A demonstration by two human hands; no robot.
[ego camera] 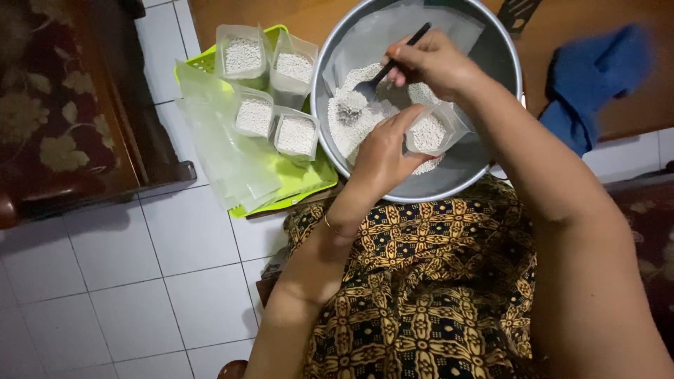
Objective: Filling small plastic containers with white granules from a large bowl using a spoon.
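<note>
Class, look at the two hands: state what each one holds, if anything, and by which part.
Left hand holds a small clear pouch of white granules by its side near the open top. Right hand holds a black spoon by its handle's upper end.

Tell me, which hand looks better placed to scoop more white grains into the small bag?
Probably the right hand: it grips the dark spoon, whose bowl lies in the white grains inside the metal basin. The left hand is occupied holding the small clear bag open.
</note>
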